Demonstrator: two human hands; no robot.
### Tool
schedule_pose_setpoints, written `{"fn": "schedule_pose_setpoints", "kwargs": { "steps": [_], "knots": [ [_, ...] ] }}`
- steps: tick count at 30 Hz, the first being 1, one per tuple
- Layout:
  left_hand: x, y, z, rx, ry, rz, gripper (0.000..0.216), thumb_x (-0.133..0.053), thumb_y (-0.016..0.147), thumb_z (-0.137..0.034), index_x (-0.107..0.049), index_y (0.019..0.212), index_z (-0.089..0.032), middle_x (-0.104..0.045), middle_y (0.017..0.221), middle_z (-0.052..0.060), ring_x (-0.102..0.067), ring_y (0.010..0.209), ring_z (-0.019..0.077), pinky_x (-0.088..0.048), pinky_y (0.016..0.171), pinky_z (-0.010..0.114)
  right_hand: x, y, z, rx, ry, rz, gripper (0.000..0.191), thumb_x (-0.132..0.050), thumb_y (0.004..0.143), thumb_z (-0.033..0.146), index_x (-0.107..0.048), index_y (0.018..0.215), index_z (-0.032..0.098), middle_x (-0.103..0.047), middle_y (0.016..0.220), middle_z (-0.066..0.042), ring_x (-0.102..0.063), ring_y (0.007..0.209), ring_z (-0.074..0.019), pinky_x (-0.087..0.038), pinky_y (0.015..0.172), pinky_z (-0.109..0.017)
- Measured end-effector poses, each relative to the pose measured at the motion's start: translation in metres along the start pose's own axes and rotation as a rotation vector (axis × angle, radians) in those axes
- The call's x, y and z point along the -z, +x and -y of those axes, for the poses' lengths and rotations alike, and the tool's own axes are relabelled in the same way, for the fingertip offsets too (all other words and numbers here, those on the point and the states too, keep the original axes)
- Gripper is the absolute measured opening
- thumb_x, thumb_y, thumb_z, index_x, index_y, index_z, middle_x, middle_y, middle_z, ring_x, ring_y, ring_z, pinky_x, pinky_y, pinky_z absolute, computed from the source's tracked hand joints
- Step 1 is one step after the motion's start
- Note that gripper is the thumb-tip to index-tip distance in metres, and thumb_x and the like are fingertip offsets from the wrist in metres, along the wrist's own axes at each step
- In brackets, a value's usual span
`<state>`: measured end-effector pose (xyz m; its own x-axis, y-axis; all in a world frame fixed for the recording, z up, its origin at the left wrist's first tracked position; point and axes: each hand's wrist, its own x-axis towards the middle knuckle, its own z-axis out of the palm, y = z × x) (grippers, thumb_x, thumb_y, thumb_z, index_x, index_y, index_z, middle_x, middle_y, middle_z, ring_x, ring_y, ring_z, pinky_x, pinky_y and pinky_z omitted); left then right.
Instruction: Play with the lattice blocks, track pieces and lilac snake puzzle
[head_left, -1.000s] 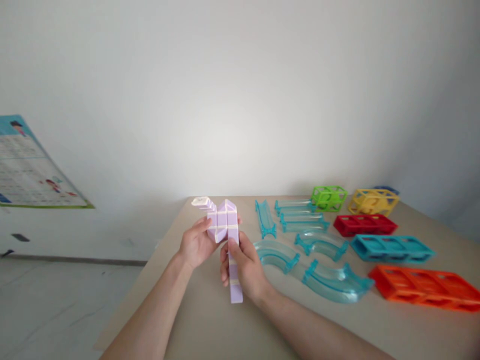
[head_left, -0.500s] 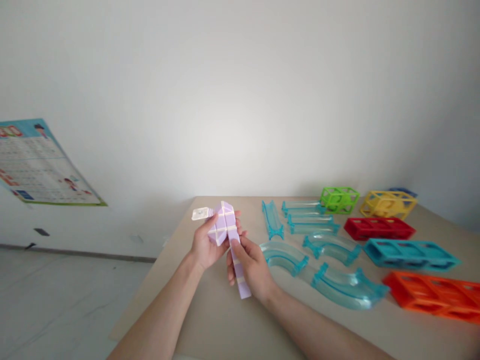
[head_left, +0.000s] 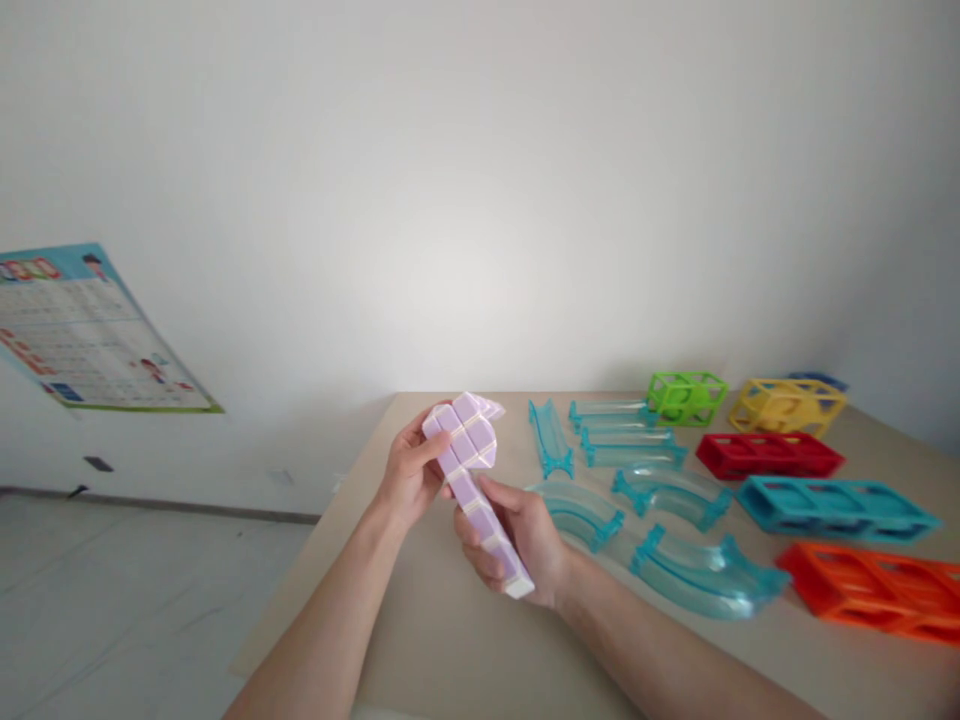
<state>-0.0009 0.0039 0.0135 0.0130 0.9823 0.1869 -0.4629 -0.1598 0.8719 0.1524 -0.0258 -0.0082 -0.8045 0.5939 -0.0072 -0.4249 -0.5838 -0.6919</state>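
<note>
Both hands hold a lilac and white twist puzzle [head_left: 471,470] made of hinged wedge segments, above the left part of the tan table [head_left: 450,640]. My left hand [head_left: 409,475] is closed round the folded, bunched upper end. My right hand [head_left: 517,540] grips the straight lower run, which slants down to the right and pokes out past the palm. The puzzle hangs in the air, not touching the table.
Several clear blue track pieces lie right of my hands, straight ones [head_left: 551,440] at the back and curved ones [head_left: 697,575] nearer. Open frame blocks stand further right: green [head_left: 686,397], yellow [head_left: 787,405], red [head_left: 769,455], teal [head_left: 836,505], orange [head_left: 874,590]. A poster [head_left: 82,340] hangs on the left wall.
The puzzle's upper end has been folded in: the white tip that stuck out left is gone. The straight run has tilted more to the right, with my right hand lower on it.
</note>
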Motion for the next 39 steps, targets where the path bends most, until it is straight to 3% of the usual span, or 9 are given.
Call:
{"fn": "schedule_pose_setpoints", "kwargs": {
  "steps": [4,7,10,16,20,25,29,34,39],
  "knots": [
    [0.001,-0.001,0.001,-0.022,0.056,-0.018,0.043,-0.079,0.065,-0.033,-0.061,0.1,-0.017,-0.059,0.063,-0.004,-0.048,0.039,0.0068,-0.033,0.028,0.017,-0.004,0.001,0.0,0.081,-0.15,-0.134,0.042,-0.056,0.083,0.051,-0.058,0.106,0.017,-0.056,0.063,0.005,-0.043,0.03,-0.0057,-0.032,0.028,-0.018],
    [0.001,-0.003,0.0,0.042,0.084,0.051,0.037,-0.079,0.065,-0.035,-0.06,0.088,-0.015,-0.057,0.058,-0.004,-0.044,0.035,0.0051,-0.033,0.028,0.017,-0.003,0.0,0.002,0.041,-0.153,-0.129,0.041,-0.054,0.083,0.053,-0.059,0.103,0.017,-0.057,0.062,0.005,-0.044,0.031,-0.0063,-0.034,0.029,-0.018],
    [0.001,-0.005,-0.001,0.062,0.097,0.096,0.037,-0.08,0.064,-0.033,-0.059,0.088,-0.015,-0.056,0.057,-0.004,-0.04,0.033,0.0034,-0.033,0.03,0.016,0.0,0.001,0.002,0.0,-0.086,-0.107,0.039,-0.055,0.083,0.051,-0.06,0.101,0.017,-0.058,0.064,0.004,-0.045,0.034,-0.0064,-0.036,0.031,-0.019],
    [0.0,-0.005,-0.007,0.057,0.157,0.169,0.035,-0.081,0.063,-0.031,-0.057,0.084,-0.015,-0.059,0.063,-0.003,-0.047,0.041,0.006,-0.042,0.039,0.02,0.006,0.004,0.003,0.068,-0.091,-0.185,0.033,-0.065,0.077,0.042,-0.064,0.091,0.013,-0.061,0.066,0.001,-0.045,0.039,-0.0057,-0.036,0.037,-0.019],
    [-0.005,-0.005,-0.007,0.0,0.159,0.11,0.037,-0.082,0.063,-0.03,-0.058,0.086,-0.015,-0.058,0.064,-0.003,-0.05,0.047,0.0076,-0.041,0.04,0.019,0.005,0.005,0.004,0.097,-0.163,-0.277,0.035,-0.065,0.077,0.044,-0.065,0.089,0.012,-0.064,0.068,-0.001,-0.045,0.04,-0.0061,-0.034,0.037,-0.019],
    [-0.009,-0.005,-0.005,-0.041,0.127,0.057,0.042,-0.083,0.061,-0.029,-0.058,0.091,-0.015,-0.058,0.065,-0.003,-0.051,0.05,0.0087,-0.042,0.042,0.02,0.002,0.003,0.007,0.087,-0.292,-0.377,0.041,-0.06,0.08,0.049,-0.067,0.073,0.01,-0.056,0.045,-0.001,-0.045,0.037,-0.0081,-0.032,0.041,-0.019],
    [-0.007,-0.005,-0.003,-0.045,0.11,0.061,0.041,-0.082,0.062,-0.027,-0.057,0.091,-0.015,-0.059,0.067,-0.002,-0.053,0.051,0.0098,-0.043,0.043,0.021,-0.003,0.0,0.009,0.119,-0.359,-0.391,0.04,-0.061,0.078,0.049,-0.069,0.07,0.01,-0.057,0.044,-0.002,-0.047,0.037,-0.0089,-0.031,0.042,-0.021],
    [-0.006,-0.006,-0.004,-0.003,0.099,0.049,0.035,-0.079,0.068,-0.03,-0.057,0.091,-0.016,-0.064,0.072,0.002,-0.061,0.059,0.0148,-0.042,0.043,0.021,-0.006,0.002,0.007,0.271,-0.434,-0.394,0.035,-0.066,0.076,0.046,-0.07,0.071,0.011,-0.054,0.045,0.0,-0.044,0.04,-0.0088,-0.03,0.045,-0.022],
    [-0.007,-0.004,0.001,0.045,0.016,0.093,0.032,-0.077,0.072,-0.033,-0.062,0.093,-0.015,-0.069,0.078,0.005,-0.066,0.069,0.0177,-0.05,0.056,0.025,-0.004,0.002,0.001,0.556,-0.796,-0.512,0.033,-0.065,0.08,0.042,-0.073,0.098,0.015,-0.06,0.062,0.001,-0.049,0.056,-0.012,-0.037,0.054,-0.024]
  ]
}}
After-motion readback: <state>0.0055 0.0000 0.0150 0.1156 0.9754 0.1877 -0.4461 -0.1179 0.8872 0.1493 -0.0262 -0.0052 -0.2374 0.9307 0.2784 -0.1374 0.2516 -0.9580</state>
